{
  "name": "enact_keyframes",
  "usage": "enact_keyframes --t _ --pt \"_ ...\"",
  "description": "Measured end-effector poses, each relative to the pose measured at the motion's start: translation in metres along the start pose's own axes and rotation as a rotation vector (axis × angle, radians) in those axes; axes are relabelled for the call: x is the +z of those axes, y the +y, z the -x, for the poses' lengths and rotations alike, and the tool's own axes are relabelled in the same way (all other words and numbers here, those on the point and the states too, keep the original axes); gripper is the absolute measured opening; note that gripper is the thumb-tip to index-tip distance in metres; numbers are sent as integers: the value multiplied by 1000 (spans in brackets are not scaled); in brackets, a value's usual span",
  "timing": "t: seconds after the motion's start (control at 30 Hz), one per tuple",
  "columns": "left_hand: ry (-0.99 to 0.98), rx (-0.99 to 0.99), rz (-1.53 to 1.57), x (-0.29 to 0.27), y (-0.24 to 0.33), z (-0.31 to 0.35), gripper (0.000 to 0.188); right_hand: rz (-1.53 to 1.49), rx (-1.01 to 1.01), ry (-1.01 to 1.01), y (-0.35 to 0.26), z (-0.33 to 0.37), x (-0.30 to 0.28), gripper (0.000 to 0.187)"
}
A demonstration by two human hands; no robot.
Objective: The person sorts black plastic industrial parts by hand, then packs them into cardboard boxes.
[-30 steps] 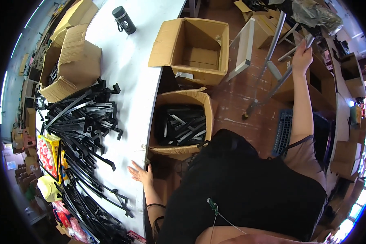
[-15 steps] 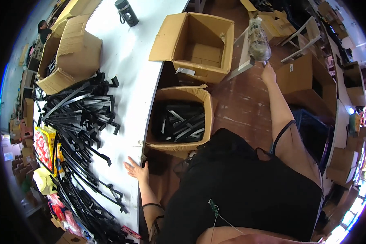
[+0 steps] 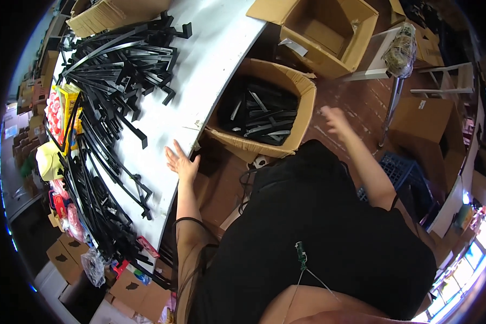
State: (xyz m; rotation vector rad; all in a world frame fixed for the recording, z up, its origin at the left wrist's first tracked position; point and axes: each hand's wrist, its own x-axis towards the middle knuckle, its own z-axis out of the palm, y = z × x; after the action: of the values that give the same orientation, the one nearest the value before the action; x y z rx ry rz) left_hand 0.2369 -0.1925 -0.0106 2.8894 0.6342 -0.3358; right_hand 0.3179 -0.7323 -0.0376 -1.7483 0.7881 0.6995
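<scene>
My left hand [image 3: 182, 164] is open with fingers spread, palm down at the edge of the white table [image 3: 210, 54], and holds nothing. My right hand [image 3: 337, 121] is in the air over the brown floor, slightly blurred, fingers apart and nothing in them. It is nearest to an open cardboard box [image 3: 306, 108] of black metal strips [image 3: 267, 116] beside the table. Beyond it stands a padded object wrapped in clear plastic [image 3: 400, 54] on a shiny metal leg [image 3: 392, 108]. Many black strips with bent ends [image 3: 119, 70] are heaped on the table, left of my left hand.
A second open cardboard box [image 3: 324, 35] stands behind the first. A blue plastic crate [image 3: 397, 173] and a brown carton [image 3: 424, 124] are at right. Yellow-and-red packaging [image 3: 65, 110] and a pale yellow cap-like thing [image 3: 48, 161] lie by the table's far left edge.
My right hand has let go of the plastic-wrapped object and come back toward my body. My view has turned and shifted, so the table and boxes appear higher. My left hand stays at the table edge.
</scene>
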Motion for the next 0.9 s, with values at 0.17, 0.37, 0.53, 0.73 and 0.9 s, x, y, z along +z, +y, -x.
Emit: enact_keyframes --t 0.17,0.37,0.53,0.73,0.9 --pt "-27 28 3 -7 14 -3 116 -346 322 -353 32 -34 100 73" --pt "-11 24 -3 -5 11 -1 116 -319 311 -239 69 4 180 94" --pt "-17 45 -11 -4 10 0 117 -179 205 -196 63 27 170 93" --pt "-22 36 -24 -11 14 -3 117 146 -450 -164 96 -49 65 64" --pt "-22 36 -11 -13 16 -1 116 427 -471 -260 46 -90 -3 68"
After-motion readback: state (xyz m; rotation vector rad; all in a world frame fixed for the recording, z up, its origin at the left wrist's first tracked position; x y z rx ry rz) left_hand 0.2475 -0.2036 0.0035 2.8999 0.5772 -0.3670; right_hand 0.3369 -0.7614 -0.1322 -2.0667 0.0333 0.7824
